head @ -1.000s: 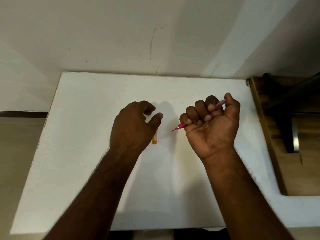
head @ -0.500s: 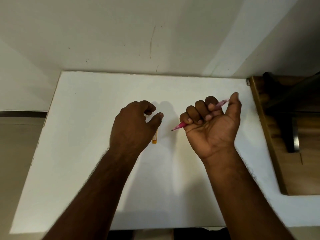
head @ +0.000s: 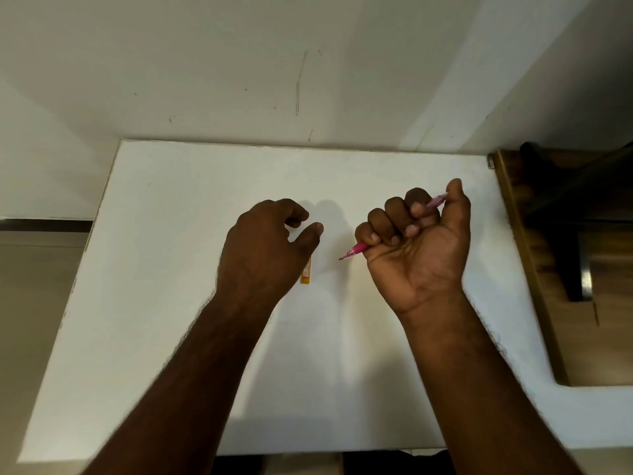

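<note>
Head view: right hand [head: 419, 248] palm-up, fingers gripping pink pen [head: 358, 250]; left hand [head: 263, 255] palm-down, loosely curled.

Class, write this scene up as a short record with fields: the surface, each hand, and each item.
surface: white table
left hand: palm down, fingers loosely curled, holding nothing
right hand: palm up, fist round pink pen, tip toward left hand
orange case: lies on white table, partly hidden under left hand
at right: wooden furniture

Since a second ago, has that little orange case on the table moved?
No. The orange case lies in the same spot on the white table, no nearer its far edge.
</note>
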`<state>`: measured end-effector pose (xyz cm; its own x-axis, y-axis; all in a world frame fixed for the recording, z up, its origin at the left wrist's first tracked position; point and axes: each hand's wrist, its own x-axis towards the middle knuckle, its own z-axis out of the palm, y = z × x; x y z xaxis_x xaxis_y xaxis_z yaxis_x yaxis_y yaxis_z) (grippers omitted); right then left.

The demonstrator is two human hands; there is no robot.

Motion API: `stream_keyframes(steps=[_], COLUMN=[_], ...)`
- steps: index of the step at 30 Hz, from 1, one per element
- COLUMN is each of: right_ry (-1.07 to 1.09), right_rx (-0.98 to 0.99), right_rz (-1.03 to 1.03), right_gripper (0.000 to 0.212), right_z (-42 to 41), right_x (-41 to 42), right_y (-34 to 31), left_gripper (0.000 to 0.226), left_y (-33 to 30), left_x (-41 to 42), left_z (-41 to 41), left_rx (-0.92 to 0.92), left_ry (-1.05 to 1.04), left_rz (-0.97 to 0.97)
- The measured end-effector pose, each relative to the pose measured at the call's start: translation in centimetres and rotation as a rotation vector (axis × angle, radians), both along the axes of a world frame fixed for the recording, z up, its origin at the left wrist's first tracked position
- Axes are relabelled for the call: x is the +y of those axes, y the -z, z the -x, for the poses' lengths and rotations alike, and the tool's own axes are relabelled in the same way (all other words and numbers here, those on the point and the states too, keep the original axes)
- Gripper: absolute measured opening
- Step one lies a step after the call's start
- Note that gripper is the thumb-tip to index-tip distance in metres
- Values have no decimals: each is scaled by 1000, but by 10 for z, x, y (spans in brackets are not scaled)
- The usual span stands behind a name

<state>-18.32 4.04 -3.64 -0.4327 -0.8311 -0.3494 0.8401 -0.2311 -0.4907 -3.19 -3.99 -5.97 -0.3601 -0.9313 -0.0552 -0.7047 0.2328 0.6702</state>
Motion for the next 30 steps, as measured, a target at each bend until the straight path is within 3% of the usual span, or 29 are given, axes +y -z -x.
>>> stream_keyframes(steps=[19, 25, 30], right_ry=[5, 22, 46], right_rx=[-15, -27, -29], right_rz=[8, 12, 2], right_gripper=[56, 53, 49], right_z=[5, 6, 6], right_x=[1, 3, 4], right_y=[1, 1, 2], left_gripper=[30, 33, 48], left_y=[-1, 0, 0], left_x=[1, -1, -1], left_z=[3, 1, 0], left_rx=[-12, -10, -13], left_ry=[14, 9, 18], left_rz=[-2, -86, -115])
